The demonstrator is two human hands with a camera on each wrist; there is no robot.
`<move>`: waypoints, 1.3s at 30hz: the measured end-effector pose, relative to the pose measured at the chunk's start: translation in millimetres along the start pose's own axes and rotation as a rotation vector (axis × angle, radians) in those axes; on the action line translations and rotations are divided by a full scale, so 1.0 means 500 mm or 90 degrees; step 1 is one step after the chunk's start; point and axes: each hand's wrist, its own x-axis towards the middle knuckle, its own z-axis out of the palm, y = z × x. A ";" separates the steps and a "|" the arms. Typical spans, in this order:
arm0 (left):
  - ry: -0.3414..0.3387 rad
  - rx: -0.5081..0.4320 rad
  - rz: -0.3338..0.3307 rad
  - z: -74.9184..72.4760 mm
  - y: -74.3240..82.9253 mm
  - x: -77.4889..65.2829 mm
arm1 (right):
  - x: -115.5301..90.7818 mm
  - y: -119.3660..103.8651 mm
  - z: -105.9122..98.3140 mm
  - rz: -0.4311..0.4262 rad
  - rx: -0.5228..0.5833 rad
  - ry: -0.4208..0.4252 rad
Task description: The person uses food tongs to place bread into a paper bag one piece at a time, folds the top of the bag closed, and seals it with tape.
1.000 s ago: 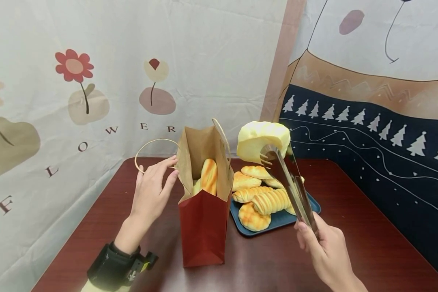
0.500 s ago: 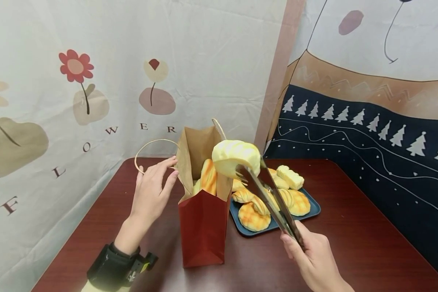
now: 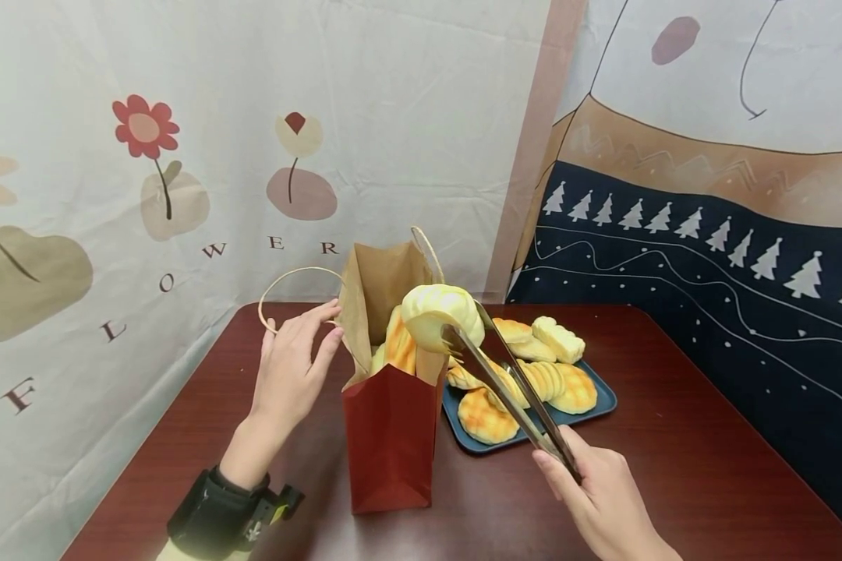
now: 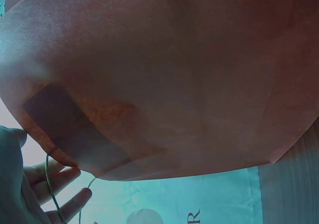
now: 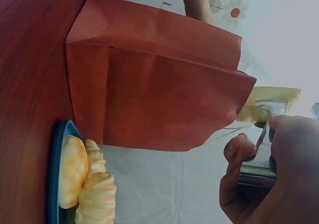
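Observation:
A red paper bag (image 3: 390, 444) with a brown inside stands upright, a browned long bread (image 3: 398, 343) poking up in its mouth. My left hand (image 3: 291, 370) pinches the bag's left rim with thumb and fingertips. A cord handle (image 4: 50, 184) loops across those fingers in the left wrist view. My right hand (image 3: 603, 491) grips metal tongs (image 3: 504, 396). Between the tongs' tips is a pale, ridged bread (image 3: 440, 315), overlapping the right rim of the bag in the head view. In the right wrist view, my right hand (image 5: 294, 159) wraps round the tongs' handle end.
Right of the bag, a blue tray (image 3: 606, 401) carries several breads, among them a round one (image 3: 487, 417) and ridged rolls (image 5: 97, 199). All stand on a dark red-brown table (image 3: 673, 460). Printed cloth (image 3: 421, 140) hangs behind.
My right hand has carried the pale bread in the tongs leftward and down, from above the tray to the bag's mouth. My left hand and the bag stay put.

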 end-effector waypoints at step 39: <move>-0.010 -0.002 -0.009 0.001 -0.001 0.002 | 0.006 -0.012 -0.012 0.070 -0.040 -0.044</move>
